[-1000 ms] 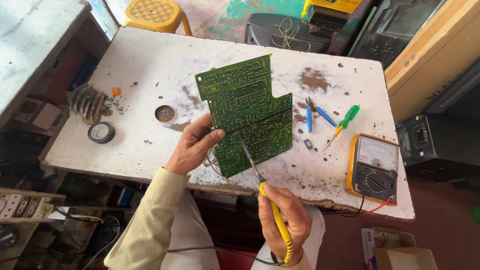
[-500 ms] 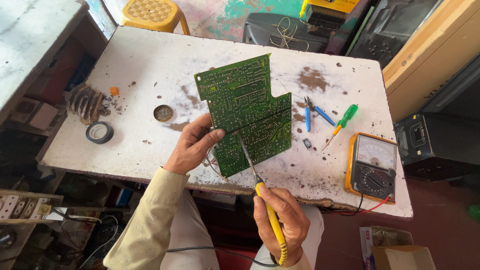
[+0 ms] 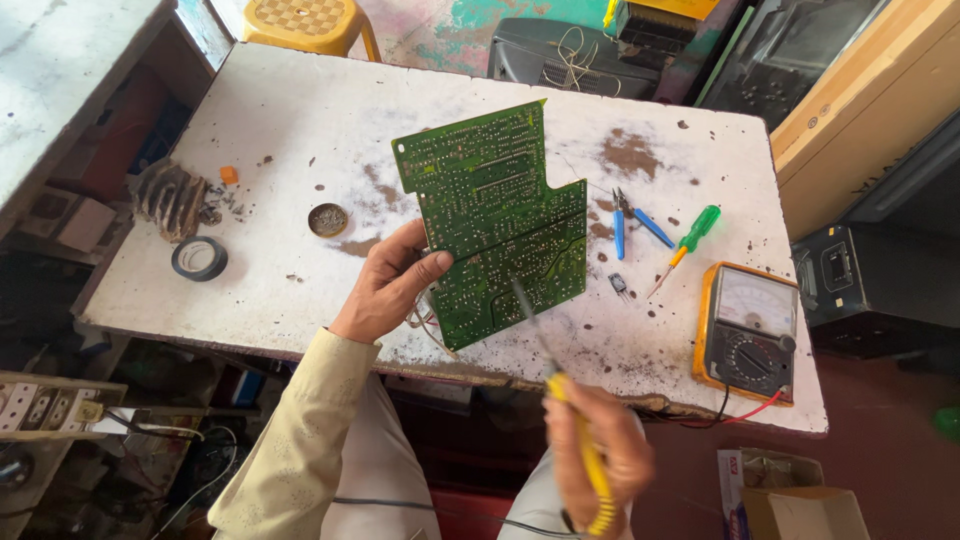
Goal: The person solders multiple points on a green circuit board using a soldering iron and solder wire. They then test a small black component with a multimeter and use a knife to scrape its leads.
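My left hand (image 3: 390,285) grips the left edge of a green circuit board (image 3: 495,215), held tilted above the white table (image 3: 300,140) with its solder side up. My right hand (image 3: 600,455), blurred with motion, holds a yellow-handled soldering iron (image 3: 570,410). The iron's metal tip rests against the lower part of the board.
Blue-handled pliers (image 3: 630,220) and a green-handled screwdriver (image 3: 685,245) lie right of the board. A yellow analog multimeter (image 3: 745,330) sits at the table's right front corner. A tape roll (image 3: 198,258), a small round tin (image 3: 327,219) and a metal heat sink (image 3: 170,198) are at the left.
My right hand has shifted slightly and blurred with motion, and the iron tip stays on the board's lower area. The left hand keeps its hold on the board.
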Demonstrator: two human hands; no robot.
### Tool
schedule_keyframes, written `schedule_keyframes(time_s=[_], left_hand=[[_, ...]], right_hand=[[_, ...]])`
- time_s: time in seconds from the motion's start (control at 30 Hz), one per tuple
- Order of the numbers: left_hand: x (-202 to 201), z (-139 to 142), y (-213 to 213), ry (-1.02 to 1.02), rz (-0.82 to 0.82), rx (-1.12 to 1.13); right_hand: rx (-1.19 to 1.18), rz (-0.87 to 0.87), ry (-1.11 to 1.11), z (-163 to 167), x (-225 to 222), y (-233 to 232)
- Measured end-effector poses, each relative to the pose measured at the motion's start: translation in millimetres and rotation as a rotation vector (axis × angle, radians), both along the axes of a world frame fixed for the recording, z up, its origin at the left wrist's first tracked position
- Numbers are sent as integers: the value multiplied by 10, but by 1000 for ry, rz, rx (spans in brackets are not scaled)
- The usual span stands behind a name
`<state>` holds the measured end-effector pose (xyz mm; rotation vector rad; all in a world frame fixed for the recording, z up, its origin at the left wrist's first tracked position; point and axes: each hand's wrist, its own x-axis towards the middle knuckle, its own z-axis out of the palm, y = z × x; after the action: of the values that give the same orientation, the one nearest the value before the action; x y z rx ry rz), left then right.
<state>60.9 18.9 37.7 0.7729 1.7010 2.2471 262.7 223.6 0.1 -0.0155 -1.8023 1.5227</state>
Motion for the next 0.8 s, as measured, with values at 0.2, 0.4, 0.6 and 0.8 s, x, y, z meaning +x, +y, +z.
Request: schedule_keyframes(time_s=[0.2,0.4,0.6,0.8], left_hand=[[-42,-34,12,-8,30,-24],[10,-24,41,31,76,0],[105,41,-14,98,183,-86],[224,-45,-38,66,215,-162]], right_hand=[[-1373,378,131,-1058,628,999],[-1312,197,13,-1691,1018,1291],[-1167,111,-49,-1529,860,1233],[-1200,311,81,-1248,719,1130]])
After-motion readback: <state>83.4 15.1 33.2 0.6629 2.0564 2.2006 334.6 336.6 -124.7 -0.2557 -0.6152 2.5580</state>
